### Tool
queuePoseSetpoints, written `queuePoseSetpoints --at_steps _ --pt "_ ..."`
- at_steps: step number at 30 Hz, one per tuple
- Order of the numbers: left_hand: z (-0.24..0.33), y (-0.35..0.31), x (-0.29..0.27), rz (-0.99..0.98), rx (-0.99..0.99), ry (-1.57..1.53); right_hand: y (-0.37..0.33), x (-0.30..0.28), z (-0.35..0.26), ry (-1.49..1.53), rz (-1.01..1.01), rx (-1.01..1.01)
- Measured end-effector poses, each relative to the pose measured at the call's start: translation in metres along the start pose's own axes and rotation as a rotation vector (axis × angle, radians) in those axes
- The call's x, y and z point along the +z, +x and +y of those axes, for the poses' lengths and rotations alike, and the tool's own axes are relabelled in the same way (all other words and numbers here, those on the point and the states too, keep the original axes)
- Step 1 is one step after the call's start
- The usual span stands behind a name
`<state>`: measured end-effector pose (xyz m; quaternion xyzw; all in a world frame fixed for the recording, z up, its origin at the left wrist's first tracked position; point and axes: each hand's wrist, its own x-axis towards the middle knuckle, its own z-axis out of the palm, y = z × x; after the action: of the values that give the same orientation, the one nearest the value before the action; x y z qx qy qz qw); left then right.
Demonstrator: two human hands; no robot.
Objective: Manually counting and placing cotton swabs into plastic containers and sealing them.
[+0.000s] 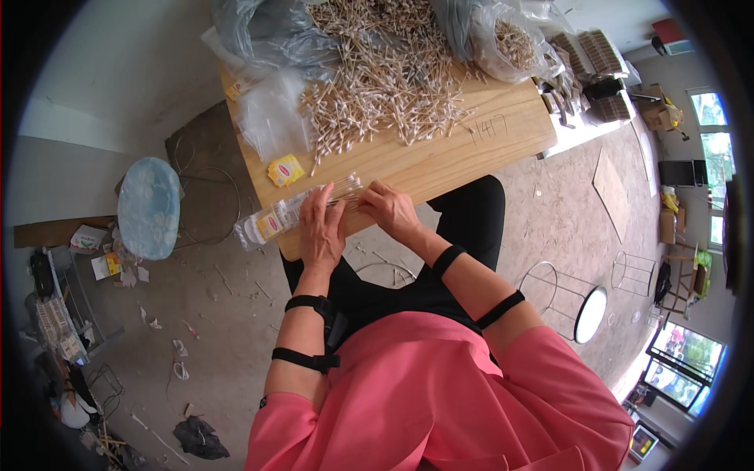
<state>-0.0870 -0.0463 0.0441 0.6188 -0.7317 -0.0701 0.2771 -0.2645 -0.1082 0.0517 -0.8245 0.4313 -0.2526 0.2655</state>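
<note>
At the table's near edge lies a clear plastic bag [250, 230] with a yellow and white card inside. A bundle of cotton swabs [347, 187] sticks out of its right end. My left hand [322, 231] is curled over the bag and the swabs, pressing them down. Against the right end of the bundle, my right hand [389, 210] has its fingers closed on the swabs; its fingertips are partly hidden. Left of the big loose heap of cotton swabs [385, 94] are a stack of yellow cards [286, 169] and a pile of flat clear bags [271, 114].
The wooden table [503, 141] has handwritten marks near its right side. Large plastic bags [271, 35] stand at the back, one bag [510, 43] with swabs inside. A blue-topped stool [149, 208] is at the left, a white-topped stool [591, 314] at the right. Litter covers the floor.
</note>
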Motion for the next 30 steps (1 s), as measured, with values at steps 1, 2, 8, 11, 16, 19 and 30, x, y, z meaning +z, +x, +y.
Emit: queuePoseSetpoints --at_steps 1,2,8,11,16,19,30 --pt "0.0 0.0 0.0 0.001 0.001 0.0 0.0 0.0 0.0 -0.003 0.005 0.0" --pt "-0.001 0.0 0.0 -0.004 0.002 0.002 0.0 0.0 0.0 -0.004 0.006 -0.001" --pt "0.001 0.001 -0.004 0.064 -0.071 -0.156 0.002 0.002 0.0 0.014 0.044 0.034" --pt "0.002 0.002 -0.01 0.099 -0.106 -0.221 0.004 0.002 -0.003 0.044 0.011 0.092" --pt "-0.001 0.0 -0.008 0.067 -0.076 -0.137 0.007 0.001 -0.003 0.006 0.023 0.027" --pt "-0.003 -0.001 -0.004 0.075 -0.073 -0.092 0.005 0.003 0.001 -0.02 -0.025 -0.011" --pt "0.004 0.005 -0.009 0.075 -0.151 -0.162 -0.002 0.005 -0.001 0.041 0.146 0.03"
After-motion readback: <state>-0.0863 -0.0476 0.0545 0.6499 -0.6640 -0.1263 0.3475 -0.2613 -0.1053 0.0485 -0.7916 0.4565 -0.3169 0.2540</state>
